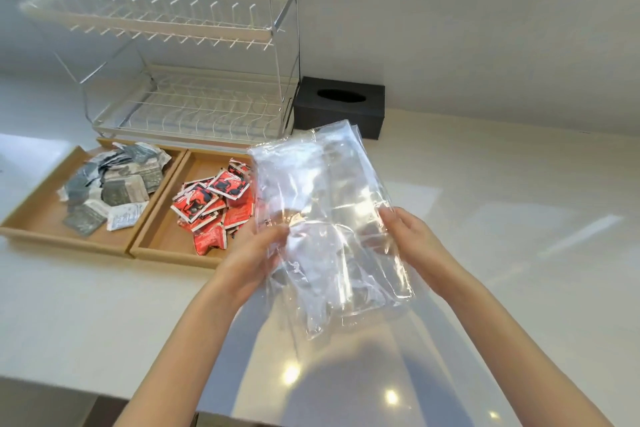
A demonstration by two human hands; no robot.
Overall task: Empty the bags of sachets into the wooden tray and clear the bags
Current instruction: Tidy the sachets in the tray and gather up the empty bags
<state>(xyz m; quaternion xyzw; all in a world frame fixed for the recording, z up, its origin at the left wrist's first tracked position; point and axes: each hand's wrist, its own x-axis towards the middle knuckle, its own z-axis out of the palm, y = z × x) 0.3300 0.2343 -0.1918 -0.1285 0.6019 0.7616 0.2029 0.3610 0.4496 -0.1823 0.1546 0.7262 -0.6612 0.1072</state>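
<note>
Bags [329, 225]: clear, empty, stacked flat, held up over the counter [519, 218] just right of the wooden tray [135, 239]. At least two layers; exact count unreadable through the plastic. Both my forearms reach in from the bottom edge, angled inward. Left to right: tray has two compartments. Left one holds a pile of grey and white sachets [110, 184], right one a pile of red sachets [214, 204]; too jumbled to count. My left hand [252, 253] is closed on the stack's left edge, thumb on top. My right hand [412, 239] pinches the right edge, fingers curled behind. Behind: one wire dish rack [187, 55], one black tissue box [341, 107].
</note>
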